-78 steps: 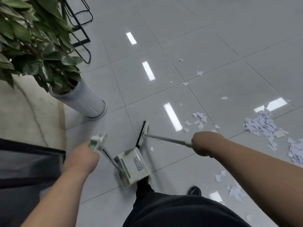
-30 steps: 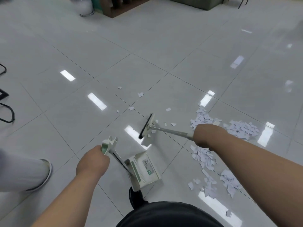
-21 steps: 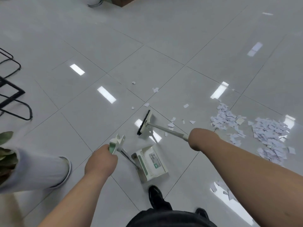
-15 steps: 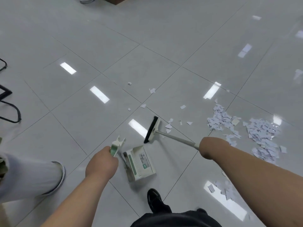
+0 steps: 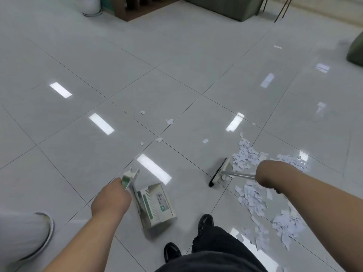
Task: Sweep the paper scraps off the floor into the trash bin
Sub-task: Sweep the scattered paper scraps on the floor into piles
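Everywhere, paper scraps (image 5: 248, 157) on glossy tile floor (image 5: 176, 75)

One broom (image 5: 220, 174), one dustpan (image 5: 156, 206), two shoes (image 5: 205, 222), many scraps (image 5: 249, 199).

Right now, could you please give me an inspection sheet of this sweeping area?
Surface: glossy grey tiled floor, ceiling lights reflected.
Job's things: broom head on the floor beside a paper scrap pile; more scraps nearer the person; dustpan at the feet; trash bin not seen.
Clutter: stray scraps further out.
Hands: left hand holds the dustpan handle; right hand holds the broom handle.
Cables: nothing seen.
Surroundings: white planter at left, green sofa far off.
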### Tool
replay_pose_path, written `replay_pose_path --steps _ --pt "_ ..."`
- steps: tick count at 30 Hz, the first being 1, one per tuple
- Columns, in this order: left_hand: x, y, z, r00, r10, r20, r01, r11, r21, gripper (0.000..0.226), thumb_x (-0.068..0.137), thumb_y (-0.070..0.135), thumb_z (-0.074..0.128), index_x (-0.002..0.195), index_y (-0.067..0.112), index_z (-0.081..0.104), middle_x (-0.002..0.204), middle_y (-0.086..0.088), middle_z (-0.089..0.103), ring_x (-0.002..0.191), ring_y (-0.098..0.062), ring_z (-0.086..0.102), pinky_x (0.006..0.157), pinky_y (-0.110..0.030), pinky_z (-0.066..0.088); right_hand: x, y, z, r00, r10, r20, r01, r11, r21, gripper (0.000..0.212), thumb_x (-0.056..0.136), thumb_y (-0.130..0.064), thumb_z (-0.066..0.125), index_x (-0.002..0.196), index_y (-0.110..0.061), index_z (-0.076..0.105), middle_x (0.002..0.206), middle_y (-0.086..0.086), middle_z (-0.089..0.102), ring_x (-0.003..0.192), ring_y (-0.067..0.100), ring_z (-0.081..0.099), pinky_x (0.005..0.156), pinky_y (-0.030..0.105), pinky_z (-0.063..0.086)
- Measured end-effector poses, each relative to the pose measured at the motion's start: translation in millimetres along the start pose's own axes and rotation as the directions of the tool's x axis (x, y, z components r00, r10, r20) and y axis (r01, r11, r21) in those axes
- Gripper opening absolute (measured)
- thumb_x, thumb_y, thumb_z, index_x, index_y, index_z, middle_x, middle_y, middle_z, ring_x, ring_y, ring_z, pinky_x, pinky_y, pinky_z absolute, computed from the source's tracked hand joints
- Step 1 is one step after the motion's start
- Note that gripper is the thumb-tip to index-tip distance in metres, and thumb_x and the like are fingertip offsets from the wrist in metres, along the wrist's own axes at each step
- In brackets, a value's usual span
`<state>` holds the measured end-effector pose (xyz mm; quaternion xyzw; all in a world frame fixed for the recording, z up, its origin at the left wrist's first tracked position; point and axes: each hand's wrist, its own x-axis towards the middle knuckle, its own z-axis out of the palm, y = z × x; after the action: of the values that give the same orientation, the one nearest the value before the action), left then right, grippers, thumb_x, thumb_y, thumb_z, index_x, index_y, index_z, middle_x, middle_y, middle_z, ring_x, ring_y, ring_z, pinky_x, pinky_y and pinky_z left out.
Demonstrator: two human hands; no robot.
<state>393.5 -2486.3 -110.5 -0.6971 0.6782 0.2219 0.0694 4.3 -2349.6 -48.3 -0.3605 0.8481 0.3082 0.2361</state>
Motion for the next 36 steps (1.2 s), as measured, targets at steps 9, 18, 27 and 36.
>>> replay_pose_path --steps 9,18,27,36 --pt "35 -2 -21 0.998 -0.048 -0.027 0.047 0.998 -0.038 0.014 0.086 0.013 0.046 0.089 0.022 0.056 0.08 0.002 0.06 0.072 -0.023 0.058 0.059 -0.028 0.04 26 -80 -55 0.988 -0.157 0.006 0.157 0.988 0.008 0.01 0.092 -0.01 0.046 0.094 -0.011 0.056 0.082 0.0 0.057 0.066 0.019 0.06 0.072 0.031 0.053" --pt "99 16 -36 0.974 -0.225 -0.023 0.222 0.97 -0.103 0.013 0.083 0.012 0.046 0.084 0.022 0.053 0.077 0.0 0.062 0.07 -0.022 0.059 0.061 -0.031 0.046 118 -205 -121 0.928 -0.37 -0.049 0.373 0.918 0.136 0.012 0.087 -0.011 0.047 0.078 -0.019 0.049 0.076 -0.001 0.06 0.06 0.018 0.057 0.057 0.026 0.043" --pt "200 90 -54 0.933 -0.358 -0.009 0.357 0.931 -0.075 0.011 0.085 0.013 0.047 0.083 0.023 0.051 0.077 0.001 0.061 0.068 -0.018 0.056 0.061 -0.032 0.045 237 -267 -196 0.874 -0.486 0.01 0.485 0.874 0.035 0.013 0.083 -0.008 0.049 0.082 -0.02 0.052 0.08 -0.003 0.059 0.072 0.019 0.058 0.062 0.028 0.043" --pt "262 167 -82 0.966 -0.259 -0.008 0.259 0.966 -0.003 0.011 0.087 0.012 0.045 0.083 0.021 0.05 0.077 0.002 0.059 0.066 -0.016 0.054 0.055 -0.028 0.038 308 -165 -253 0.948 -0.316 0.045 0.319 0.945 -0.077 0.014 0.083 -0.012 0.048 0.077 -0.025 0.051 0.084 -0.007 0.062 0.077 0.015 0.062 0.076 0.03 0.054"
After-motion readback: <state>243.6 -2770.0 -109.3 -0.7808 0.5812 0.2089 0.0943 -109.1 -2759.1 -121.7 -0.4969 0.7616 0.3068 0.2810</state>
